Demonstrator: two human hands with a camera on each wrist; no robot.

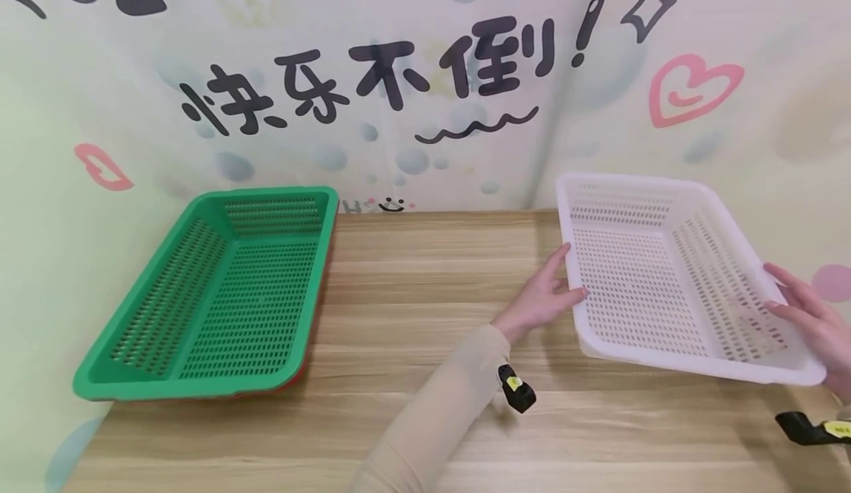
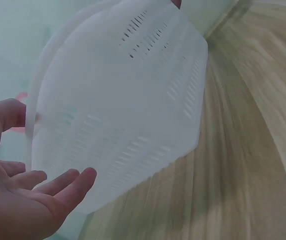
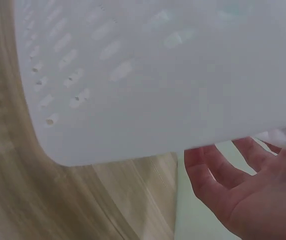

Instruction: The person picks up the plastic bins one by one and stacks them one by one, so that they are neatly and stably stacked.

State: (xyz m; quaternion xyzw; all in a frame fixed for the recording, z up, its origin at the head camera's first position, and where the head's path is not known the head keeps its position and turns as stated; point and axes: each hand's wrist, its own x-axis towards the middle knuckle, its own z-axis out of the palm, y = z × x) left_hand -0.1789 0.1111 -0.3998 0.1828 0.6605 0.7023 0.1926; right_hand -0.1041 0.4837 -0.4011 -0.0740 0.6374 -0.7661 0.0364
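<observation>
A white plastic basket [image 1: 705, 364] with slotted walls and a perforated floor is at the right of the head view. My left hand [image 1: 540, 297] holds its left rim, thumb over the edge and fingers beneath, as the left wrist view shows. On the opposite side my right hand [image 1: 812, 323] grips the right rim. Seen from the right wrist, the fingers [image 3: 223, 167] meet the basket's edge, and part of them is hidden behind it. Whether the basket's underside touches the table cannot be told.
At the left stands a green basket [image 1: 199, 388], with a red edge [image 1: 295, 381] showing beneath it. Both baskets are over a wood-grain table [image 1: 432, 286]. Behind it hangs a pale printed cloth [image 1: 425, 168] with dark lettering.
</observation>
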